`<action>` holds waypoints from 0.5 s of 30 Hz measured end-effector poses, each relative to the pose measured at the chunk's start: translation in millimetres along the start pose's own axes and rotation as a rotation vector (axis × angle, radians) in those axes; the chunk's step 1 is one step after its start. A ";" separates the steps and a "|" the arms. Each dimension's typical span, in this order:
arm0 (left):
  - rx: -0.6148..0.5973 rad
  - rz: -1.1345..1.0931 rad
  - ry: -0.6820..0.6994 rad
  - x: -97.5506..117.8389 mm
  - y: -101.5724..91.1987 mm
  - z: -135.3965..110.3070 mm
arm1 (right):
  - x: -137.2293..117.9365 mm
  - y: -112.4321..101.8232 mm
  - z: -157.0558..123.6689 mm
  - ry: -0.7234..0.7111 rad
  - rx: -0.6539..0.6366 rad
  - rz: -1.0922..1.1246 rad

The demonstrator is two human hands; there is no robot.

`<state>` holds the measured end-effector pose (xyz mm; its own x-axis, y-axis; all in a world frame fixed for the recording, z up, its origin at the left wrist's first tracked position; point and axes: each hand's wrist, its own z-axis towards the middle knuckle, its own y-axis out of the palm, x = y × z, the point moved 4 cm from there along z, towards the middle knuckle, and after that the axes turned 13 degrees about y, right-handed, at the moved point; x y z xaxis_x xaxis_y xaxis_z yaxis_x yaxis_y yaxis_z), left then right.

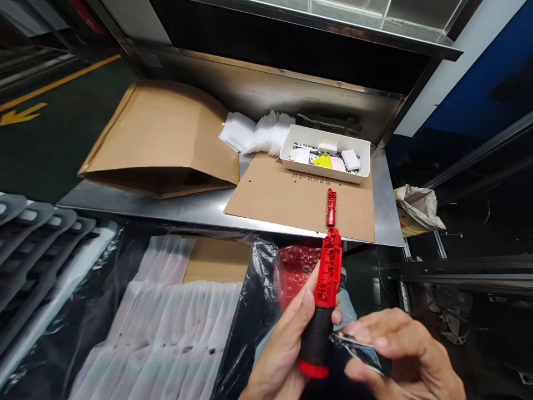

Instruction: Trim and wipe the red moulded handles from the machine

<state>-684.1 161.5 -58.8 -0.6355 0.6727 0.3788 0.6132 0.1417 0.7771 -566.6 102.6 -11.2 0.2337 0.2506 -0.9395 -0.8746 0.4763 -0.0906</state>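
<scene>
right hand [410,350] — pinching a shiny metal tool [353,340]; left hand [287,339] — wrapped around a red-and-black part [318,328]

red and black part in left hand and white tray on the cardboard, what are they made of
Red and black part: probably moulded plastic, slightly glossy, judging by the crisp recesses at its red end; the duller black section could be plastic or rubber. White tray: likely smooth plastic, given its thin walls.
</scene>
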 end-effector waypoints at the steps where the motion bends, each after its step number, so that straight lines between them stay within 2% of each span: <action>1: -0.008 0.008 0.005 0.5 0.1 0.1 | -1.0 3.2 0.0 -0.033 0.013 -0.057; 5: -0.057 0.026 -0.031 -0.6 -0.5 -0.5 | -2.4 9.6 0.9 -0.051 0.101 -0.136; 7: -0.070 0.031 -0.049 -1.9 -1.9 -1.1 | -4.2 10.1 2.0 -0.064 0.066 -0.146; 10: -0.062 0.045 -0.039 -3.1 -4.4 -1.7 | -6.5 9.7 4.1 -0.090 -0.061 -0.183; 15: -0.053 0.053 -0.020 -5.1 -4.6 -3.0 | -5.8 5.6 5.5 -0.081 -0.057 -0.189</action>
<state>-685.1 155.2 -62.8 -0.5931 0.6926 0.4106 0.6199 0.0674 0.7818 -570.5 108.5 -4.4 0.4275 0.2294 -0.8744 -0.8339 0.4735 -0.2835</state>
